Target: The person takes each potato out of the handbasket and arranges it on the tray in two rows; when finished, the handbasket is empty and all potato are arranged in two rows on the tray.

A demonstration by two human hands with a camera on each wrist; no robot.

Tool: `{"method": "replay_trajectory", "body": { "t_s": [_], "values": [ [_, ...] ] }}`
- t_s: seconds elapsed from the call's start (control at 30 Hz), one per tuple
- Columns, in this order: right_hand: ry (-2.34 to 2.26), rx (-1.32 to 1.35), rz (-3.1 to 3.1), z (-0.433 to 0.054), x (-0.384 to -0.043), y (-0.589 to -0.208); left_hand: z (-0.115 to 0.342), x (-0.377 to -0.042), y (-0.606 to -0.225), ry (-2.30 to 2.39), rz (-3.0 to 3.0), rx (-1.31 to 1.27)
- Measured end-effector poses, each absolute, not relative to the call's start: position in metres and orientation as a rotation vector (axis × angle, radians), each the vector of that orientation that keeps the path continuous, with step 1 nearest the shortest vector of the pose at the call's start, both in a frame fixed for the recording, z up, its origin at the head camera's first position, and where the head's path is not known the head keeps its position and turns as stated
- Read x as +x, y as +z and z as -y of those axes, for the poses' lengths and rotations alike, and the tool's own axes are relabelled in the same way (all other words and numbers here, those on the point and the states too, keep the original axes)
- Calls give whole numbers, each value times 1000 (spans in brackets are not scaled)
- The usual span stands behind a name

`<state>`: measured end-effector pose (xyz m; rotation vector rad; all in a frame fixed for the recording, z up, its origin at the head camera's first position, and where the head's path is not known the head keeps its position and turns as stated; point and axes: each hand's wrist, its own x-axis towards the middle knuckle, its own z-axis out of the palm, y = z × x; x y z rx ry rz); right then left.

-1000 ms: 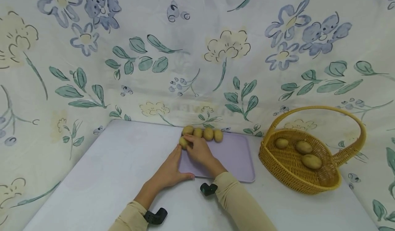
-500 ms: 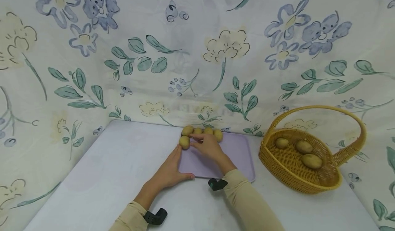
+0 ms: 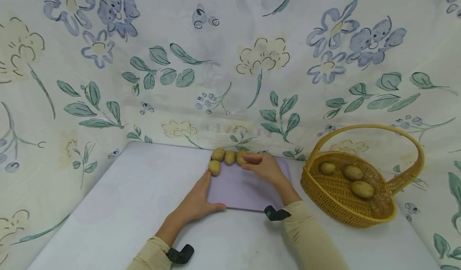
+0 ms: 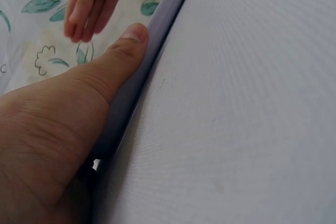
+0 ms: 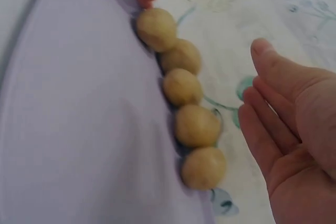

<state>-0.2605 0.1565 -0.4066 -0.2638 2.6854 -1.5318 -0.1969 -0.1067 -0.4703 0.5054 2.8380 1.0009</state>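
Note:
A lilac tray lies on the table with several potatoes in a row along its far edge. One more potato sits at the tray's left side, just in front of that row. My left hand rests at the tray's near left corner, its fingertips right by this potato and its thumb along the near rim. Over the tray's right half is my right hand, fingers loosely extended and holding nothing. In the right wrist view its palm faces the potatoes, apart from them.
On the right of the table stands a yellow wicker basket with a tall handle and three potatoes inside. A floral cloth hangs behind the table. The white table extends left of the tray.
My right hand has let go of the potato at the left side and moved right across the tray. My left hand has stayed in place.

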Motion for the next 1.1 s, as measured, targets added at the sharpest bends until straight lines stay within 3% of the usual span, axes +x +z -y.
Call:
{"method": "replay_trajectory", "body": {
  "t_s": [0.73,1.1],
  "values": [
    [-1657,-647,-2428,-344,-208,-351,105,-198,-470,1026,-2822,498],
    [-1566,-369,-2604,-414,-208,-346,106,-197,-469,1004,-2835,511]
  ]
}}
